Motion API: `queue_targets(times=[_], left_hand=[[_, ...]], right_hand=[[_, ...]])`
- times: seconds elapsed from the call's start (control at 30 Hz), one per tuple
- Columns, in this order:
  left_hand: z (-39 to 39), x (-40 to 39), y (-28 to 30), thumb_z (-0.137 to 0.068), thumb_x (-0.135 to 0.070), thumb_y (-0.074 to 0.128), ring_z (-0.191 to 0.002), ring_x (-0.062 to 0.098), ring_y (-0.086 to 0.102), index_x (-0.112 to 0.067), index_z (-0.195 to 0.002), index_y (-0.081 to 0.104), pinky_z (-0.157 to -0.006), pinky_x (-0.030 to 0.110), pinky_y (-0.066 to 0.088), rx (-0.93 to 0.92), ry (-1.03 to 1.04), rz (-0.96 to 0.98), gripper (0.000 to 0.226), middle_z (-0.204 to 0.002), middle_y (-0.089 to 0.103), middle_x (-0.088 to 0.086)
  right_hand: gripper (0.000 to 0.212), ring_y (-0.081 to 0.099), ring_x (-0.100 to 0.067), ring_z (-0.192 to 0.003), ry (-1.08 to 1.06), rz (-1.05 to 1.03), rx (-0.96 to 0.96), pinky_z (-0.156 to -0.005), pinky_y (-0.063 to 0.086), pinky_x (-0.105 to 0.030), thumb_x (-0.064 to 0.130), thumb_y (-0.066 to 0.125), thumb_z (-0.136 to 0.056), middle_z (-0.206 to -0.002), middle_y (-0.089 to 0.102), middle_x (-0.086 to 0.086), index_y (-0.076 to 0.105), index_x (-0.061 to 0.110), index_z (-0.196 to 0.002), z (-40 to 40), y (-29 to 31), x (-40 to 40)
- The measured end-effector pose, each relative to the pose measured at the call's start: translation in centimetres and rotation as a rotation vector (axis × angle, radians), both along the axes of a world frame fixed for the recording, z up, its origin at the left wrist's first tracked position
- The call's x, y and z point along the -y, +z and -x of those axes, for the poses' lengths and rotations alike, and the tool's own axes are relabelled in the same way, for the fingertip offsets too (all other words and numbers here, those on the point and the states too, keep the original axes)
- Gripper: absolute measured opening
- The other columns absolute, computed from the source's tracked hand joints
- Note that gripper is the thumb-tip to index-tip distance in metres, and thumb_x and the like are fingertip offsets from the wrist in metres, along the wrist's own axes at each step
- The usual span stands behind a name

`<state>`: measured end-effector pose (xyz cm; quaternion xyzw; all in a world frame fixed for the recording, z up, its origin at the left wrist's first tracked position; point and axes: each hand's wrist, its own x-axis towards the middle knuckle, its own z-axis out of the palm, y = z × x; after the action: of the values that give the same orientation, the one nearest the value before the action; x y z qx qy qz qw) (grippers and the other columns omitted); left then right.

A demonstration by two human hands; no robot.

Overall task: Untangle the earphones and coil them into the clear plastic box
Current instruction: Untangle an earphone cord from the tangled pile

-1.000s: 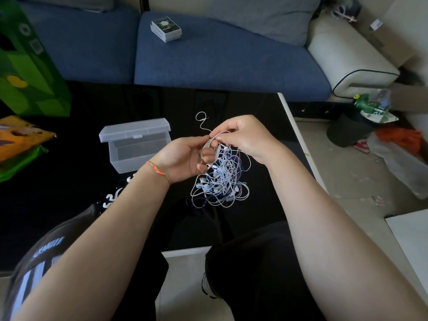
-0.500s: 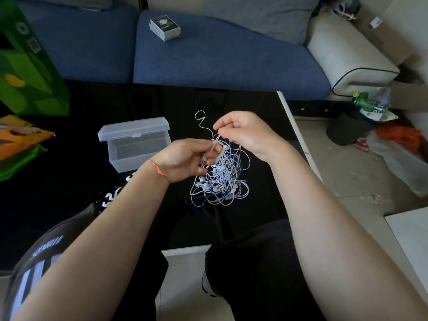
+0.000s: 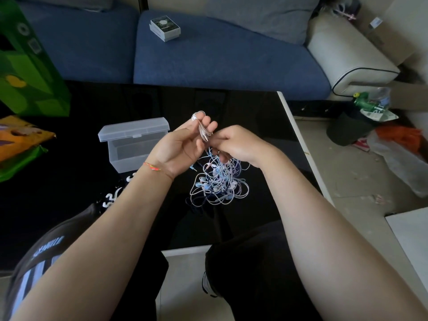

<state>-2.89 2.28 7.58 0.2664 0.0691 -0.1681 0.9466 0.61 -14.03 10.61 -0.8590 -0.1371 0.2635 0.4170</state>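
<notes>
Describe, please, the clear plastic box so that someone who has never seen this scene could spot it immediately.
Find the black table in front of the blue sofa. The clear plastic box sits on it just beyond the left hand, beside the earphone tangle. It is the only see-through container there, its hinged lid standing open and nothing visible inside.
</notes>
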Motion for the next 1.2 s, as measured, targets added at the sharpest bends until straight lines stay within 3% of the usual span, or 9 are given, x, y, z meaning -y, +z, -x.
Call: queue_targets(times=[0.3, 0.43, 0.5, 0.6, 0.7, 0.8, 0.97, 1.07, 1.2], left_hand=[[-0.2, 0.5, -0.9, -0.104, -0.017, 0.043, -0.108, 0.007, 0.067, -0.024, -0.107, 0.063, -0.067, 0.018, 0.049, 0.064, 0.128, -0.353, 0.022, -0.106, 0.073, -0.009], [-0.3, 0.4, -1.0, -0.104, -0.019, 0.043, -0.106, 0.005, 0.067, -0.027, -0.105, 0.064, -0.079, 0.028, 0.041, 0.067, 0.14, -0.434, 0.022, -0.105, 0.073, -0.012], [-0.4, 0.3, -1.1, -0.104, -0.019, 0.043, -0.106, 0.005, 0.067, -0.027, -0.104, 0.064, -0.086, 0.032, 0.038, 0.074, 0.165, -0.447, 0.022, -0.102, 0.073, -0.013], [-0.6, 0.0, -1.5, -0.103, -0.018, 0.044, -0.108, 0.006, 0.066, -0.026, -0.103, 0.065, -0.095, 0.036, 0.038, 0.094, 0.188, -0.469, 0.022, -0.1, 0.073, -0.012], [-0.9, -0.1, -2.3, -0.103, -0.013, 0.046, -0.109, 0.014, 0.067, -0.019, -0.104, 0.066, -0.092, 0.04, 0.051, 0.086, 0.211, -0.435, 0.021, -0.099, 0.074, -0.004], [-1.0, 0.2, -3.0, -0.103, -0.009, 0.047, -0.103, 0.019, 0.069, -0.012, -0.102, 0.066, -0.081, 0.034, 0.058, 0.054, 0.265, -0.427, 0.019, -0.096, 0.072, 0.003], [-1.1, 0.0, -4.0, -0.103, -0.007, 0.048, -0.096, 0.018, 0.07, -0.01, -0.102, 0.066, -0.088, 0.029, 0.057, 0.037, 0.335, -0.574, 0.019, -0.097, 0.07, 0.007], [-0.8, 0.3, -4.7, -0.101, -0.008, 0.052, -0.094, 0.016, 0.069, -0.011, -0.097, 0.068, -0.089, 0.028, 0.056, 0.058, 0.321, -0.855, 0.018, -0.094, 0.071, 0.006], [-0.8, 0.9, -5.6, -0.1, -0.009, 0.054, -0.085, 0.013, 0.069, -0.01, -0.096, 0.07, -0.08, 0.022, 0.057, 0.069, 0.213, -1.087, 0.017, -0.09, 0.072, 0.004]], right_hand=[[0.019, 0.075, -0.013, -0.082, 0.097, 0.17, -0.091, -0.073, 0.05, -0.018, 0.016, 0.058, -0.095, -0.085, 0.078, -0.004, 0.076, 0.01, -0.09, 0.7, 1.1, -0.4], [0.021, 0.069, -0.01, -0.091, 0.017, 0.138, 0.026, -0.077, 0.045, -0.024, 0.024, 0.062, -0.091, -0.089, 0.077, 0.002, 0.079, 0.016, -0.082, 0.5, 1.3, -0.3], [0.018, 0.072, -0.014, -0.085, 0.025, 0.071, -0.03, -0.082, 0.052, -0.027, 0.021, 0.06, -0.093, -0.082, 0.076, -0.002, 0.077, 0.014, -0.09, 0.6, 1.3, -0.1], [0.015, 0.071, -0.021, -0.071, 0.061, 0.061, -0.109, -0.069, 0.059, -0.027, 0.011, 0.056, -0.098, -0.077, 0.07, -0.008, 0.071, 0.015, -0.099, 0.6, 0.7, -0.2], [0.016, 0.069, -0.02, -0.075, 0.084, 0.162, -0.162, -0.068, 0.06, -0.029, 0.005, 0.054, -0.099, -0.088, 0.07, -0.012, 0.07, 0.005, -0.101, 0.4, -0.4, -0.6], [0.016, 0.068, -0.018, -0.083, 0.152, 0.295, -0.234, -0.085, 0.059, -0.034, 0.006, 0.059, -0.095, -0.099, 0.074, -0.015, 0.073, 0.0, -0.102, 0.2, -1.4, -0.8], [0.018, 0.063, -0.02, -0.106, 0.25, 0.671, -0.139, -0.094, 0.051, -0.033, 0.018, 0.063, -0.095, -0.113, 0.069, 0.001, 0.079, 0.027, -0.094, -0.3, -3.3, -0.2], [0.022, 0.064, -0.016, -0.094, 0.196, 0.553, -0.146, -0.087, 0.049, -0.03, 0.016, 0.058, -0.097, -0.088, 0.069, 0.004, 0.078, 0.023, -0.096, -0.1, -2.7, -0.2], [0.019, 0.068, -0.018, -0.077, 0.057, 0.239, -0.108, -0.077, 0.046, -0.025, 0.018, 0.058, -0.095, -0.085, 0.075, -0.006, 0.077, 0.014, -0.096, 0.0, -1.8, -0.2]])
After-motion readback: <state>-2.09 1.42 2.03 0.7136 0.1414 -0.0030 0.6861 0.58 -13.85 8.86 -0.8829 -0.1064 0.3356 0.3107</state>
